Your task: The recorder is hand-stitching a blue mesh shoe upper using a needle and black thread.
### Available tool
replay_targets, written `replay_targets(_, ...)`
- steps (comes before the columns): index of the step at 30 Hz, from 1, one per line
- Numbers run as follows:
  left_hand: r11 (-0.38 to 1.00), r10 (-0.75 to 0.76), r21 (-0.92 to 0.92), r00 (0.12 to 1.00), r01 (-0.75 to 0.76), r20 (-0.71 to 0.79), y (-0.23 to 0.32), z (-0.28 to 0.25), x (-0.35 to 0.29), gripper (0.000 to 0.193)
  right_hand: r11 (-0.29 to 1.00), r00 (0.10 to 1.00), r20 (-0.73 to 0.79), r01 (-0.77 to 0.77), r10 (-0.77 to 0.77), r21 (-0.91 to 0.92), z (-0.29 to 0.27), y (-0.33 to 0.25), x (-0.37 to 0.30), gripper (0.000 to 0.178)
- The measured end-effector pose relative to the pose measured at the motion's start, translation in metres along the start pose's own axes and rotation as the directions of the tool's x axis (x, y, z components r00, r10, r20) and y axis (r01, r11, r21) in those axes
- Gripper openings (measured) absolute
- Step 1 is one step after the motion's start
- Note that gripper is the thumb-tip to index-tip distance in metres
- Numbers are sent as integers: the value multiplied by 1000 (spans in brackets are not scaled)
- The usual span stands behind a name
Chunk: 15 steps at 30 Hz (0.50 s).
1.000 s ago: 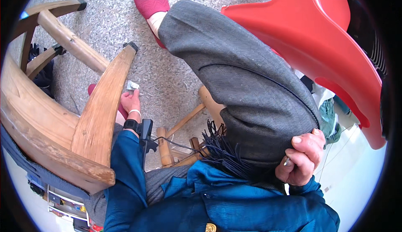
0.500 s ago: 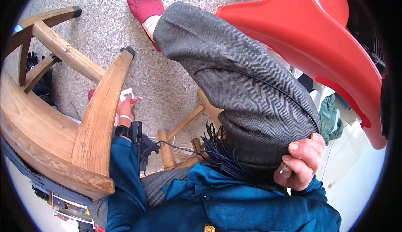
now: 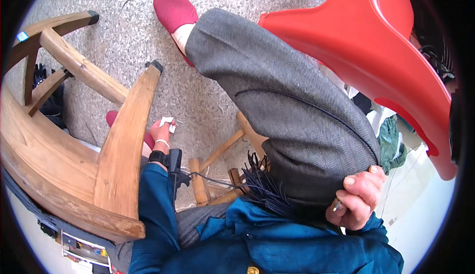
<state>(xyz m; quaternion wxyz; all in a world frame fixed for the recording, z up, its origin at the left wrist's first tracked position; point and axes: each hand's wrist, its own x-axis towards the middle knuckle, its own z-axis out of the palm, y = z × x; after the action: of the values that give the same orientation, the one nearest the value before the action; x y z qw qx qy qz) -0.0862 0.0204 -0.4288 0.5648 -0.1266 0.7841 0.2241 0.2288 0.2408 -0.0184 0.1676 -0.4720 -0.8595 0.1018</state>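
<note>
My left hand (image 3: 160,132) reaches down beside a leg of the wooden stool, its fingers closed on a small crumpled white scrap (image 3: 168,123). I cannot make out whether the scrap is paper or cloth. At the right, my right hand (image 3: 360,199) is curled against the grey herringbone trousers (image 3: 287,81). From its fingers sticks a thin pointed metal tip (image 3: 337,205); the rest of that tool is hidden in the palm. A dark cord (image 3: 311,97) runs along the trouser leg toward this hand. Dark fringe (image 3: 260,180) hangs over the lap.
A large wooden stool (image 3: 118,160) lies tipped at the left. The red plastic chair (image 3: 341,31) fills the upper right, with green and white cloth (image 3: 390,145) under it. A smaller wooden frame (image 3: 199,185) stands between my arms. Speckled floor (image 3: 198,100) shows below.
My left hand, with the white scrap, has shifted a little right and down in the view, and the scrap sits differently. The surroundings have slid slightly the same way. My right hand keeps its grip.
</note>
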Motion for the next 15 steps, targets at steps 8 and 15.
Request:
replay_targets(8,990,99,105,993,-92,-62,2,9,-4,5,1000,1000,5,16,-16,14,-1,0,2,7)
replay_targets(15,825,131,505,956,-253,264,9,44,-9,17,1000,1000,-2,-2,2,12,-4,1,-1,7)
